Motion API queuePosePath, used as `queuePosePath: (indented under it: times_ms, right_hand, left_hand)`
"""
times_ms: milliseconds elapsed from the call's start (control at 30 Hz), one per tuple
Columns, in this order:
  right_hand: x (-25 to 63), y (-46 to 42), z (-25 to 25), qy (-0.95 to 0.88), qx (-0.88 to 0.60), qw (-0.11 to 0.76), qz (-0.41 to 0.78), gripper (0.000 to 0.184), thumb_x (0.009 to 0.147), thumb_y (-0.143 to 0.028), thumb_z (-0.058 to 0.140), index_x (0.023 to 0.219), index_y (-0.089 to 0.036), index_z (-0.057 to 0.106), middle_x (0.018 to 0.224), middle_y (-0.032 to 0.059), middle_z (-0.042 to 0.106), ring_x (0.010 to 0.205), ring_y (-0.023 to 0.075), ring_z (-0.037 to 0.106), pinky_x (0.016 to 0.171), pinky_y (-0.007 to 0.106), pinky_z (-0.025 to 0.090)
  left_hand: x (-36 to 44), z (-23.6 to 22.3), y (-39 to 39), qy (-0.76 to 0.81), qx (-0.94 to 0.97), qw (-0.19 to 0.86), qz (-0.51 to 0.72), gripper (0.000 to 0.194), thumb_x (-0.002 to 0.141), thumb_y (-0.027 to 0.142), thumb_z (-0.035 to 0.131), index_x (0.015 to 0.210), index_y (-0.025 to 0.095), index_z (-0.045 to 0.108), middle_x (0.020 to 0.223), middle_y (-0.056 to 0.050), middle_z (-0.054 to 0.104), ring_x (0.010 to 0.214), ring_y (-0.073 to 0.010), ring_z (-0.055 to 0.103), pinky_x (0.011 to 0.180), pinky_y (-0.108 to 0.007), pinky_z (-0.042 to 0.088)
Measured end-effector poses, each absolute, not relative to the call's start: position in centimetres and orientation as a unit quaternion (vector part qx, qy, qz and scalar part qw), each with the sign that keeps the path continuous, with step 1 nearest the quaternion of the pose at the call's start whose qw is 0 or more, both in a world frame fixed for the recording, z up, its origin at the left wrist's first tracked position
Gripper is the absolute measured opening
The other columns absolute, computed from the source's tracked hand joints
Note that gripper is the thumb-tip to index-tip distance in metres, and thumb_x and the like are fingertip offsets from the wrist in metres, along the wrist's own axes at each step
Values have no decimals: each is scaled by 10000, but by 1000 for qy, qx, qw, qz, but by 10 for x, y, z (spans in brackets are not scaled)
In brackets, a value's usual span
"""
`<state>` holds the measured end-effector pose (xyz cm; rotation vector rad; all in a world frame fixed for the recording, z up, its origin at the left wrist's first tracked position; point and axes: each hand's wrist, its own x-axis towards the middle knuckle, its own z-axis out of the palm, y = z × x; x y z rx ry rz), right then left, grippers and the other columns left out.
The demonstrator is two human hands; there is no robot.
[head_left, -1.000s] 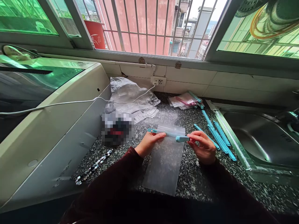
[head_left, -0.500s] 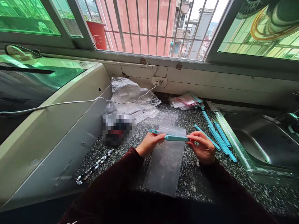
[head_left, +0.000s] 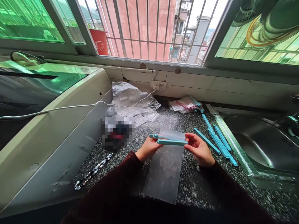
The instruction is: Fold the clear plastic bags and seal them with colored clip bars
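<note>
The near arm of the turquoise clip [head_left: 172, 142] has swung round toward the far arm, its free end now close to the thumb of the left hand [head_left: 147, 149]; the bag [head_left: 164, 175] lies about where it was. The clip is held over the far end of the bag, above the surface [head_left: 196, 191]. The two hands are apart, each pinching one end of it, the right hand [head_left: 201, 151] at the end where the arms meet. Closing looks well advanced but unfinished: the arms nearly line up, yet a narrow gap shows at the left end. Whether plastic lies between them is hard to tell. More clips [head_left: 207, 141] lie loose. The held clip's long axis runs left to right, its opening leftward, across the bag's length, which runs away from the person.
</note>
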<state>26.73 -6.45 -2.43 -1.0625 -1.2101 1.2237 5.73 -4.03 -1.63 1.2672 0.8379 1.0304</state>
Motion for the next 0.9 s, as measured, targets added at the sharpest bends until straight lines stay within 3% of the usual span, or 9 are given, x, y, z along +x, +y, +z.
queuePosePath:
  times_ms: [200, 433, 700, 900]
  right_hand:
    - [268, -65, -23, -518, -444, 486, 547, 377, 565, -378, 777, 853, -198, 614, 752, 19, 636, 667, 138, 578, 572, 255, 465]
    - [265, -65, -28, -486, -450, 511, 548, 315, 549, -366, 786, 752, -195, 616, 677, -19, 612, 563, 93, 520, 527, 222, 427]
    - [265, -65, -32, -486, -462, 520, 530, 310, 542, -376, 785, 717, -197, 602, 697, -12, 613, 632, 114, 543, 577, 233, 441]
    - [265, -64, -33, -485, -455, 530, 526, 311, 532, -366, 792, 701, -200, 590, 666, -20, 583, 590, 104, 514, 524, 221, 423]
  left_hand:
    - [58, -11, -42, 357, 586, 576, 444, 251, 545, 328, 745, 513, 138, 586, 523, 3, 524, 557, -121, 443, 557, -243, 360]
    - [57, -11, -43, 368, 604, 561, 431, 272, 571, 331, 722, 509, 130, 550, 517, 7, 481, 543, -110, 403, 532, -234, 339]
    - [58, -13, -43, 366, 625, 546, 420, 303, 619, 384, 692, 546, 123, 558, 520, 23, 436, 531, -91, 352, 515, -220, 300]
    - [56, -13, -42, 347, 632, 554, 416, 294, 630, 397, 690, 566, 135, 572, 528, 22, 458, 524, -91, 356, 541, -227, 338]
